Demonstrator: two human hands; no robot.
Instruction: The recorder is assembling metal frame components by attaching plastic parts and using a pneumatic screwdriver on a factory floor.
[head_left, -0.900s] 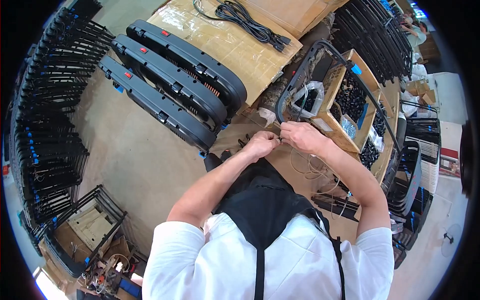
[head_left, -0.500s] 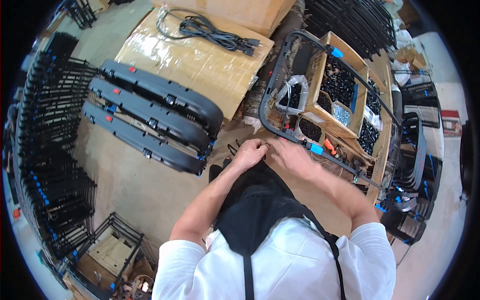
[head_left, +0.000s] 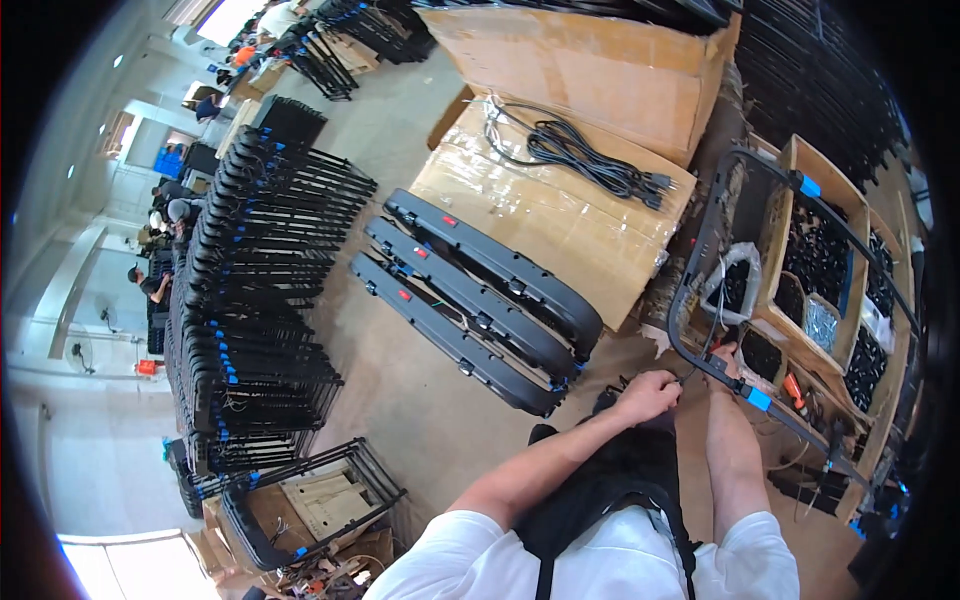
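Note:
My left hand (head_left: 651, 396) is closed in front of my dark apron, with a short dark strand showing at its fingertips; what it grips is mostly hidden. My right hand (head_left: 722, 368) reaches to the near rail of the black tubular frame (head_left: 682, 315), its fingers bent and partly covered by the rail. A small black and red thing shows by those fingers, too unclear to name. A blue clip (head_left: 758, 399) sits on the rail just right of that hand. The frame rests over a wooden parts box (head_left: 768, 318) holding black fittings and silver screws.
Left of my hands stand three long black housings (head_left: 480, 290). Beyond them, a coiled black power cable (head_left: 590, 160) lies on a cardboard box (head_left: 620, 250). A clear bag (head_left: 735, 280) and an orange-handled tool (head_left: 794, 390) are by the parts box. Stacked black frames (head_left: 250, 300) line the left; people work behind.
My view has swung left, so the scene sits further right. My hands have parted: the right has moved to the frame's near rail, while the left stays closed before the apron.

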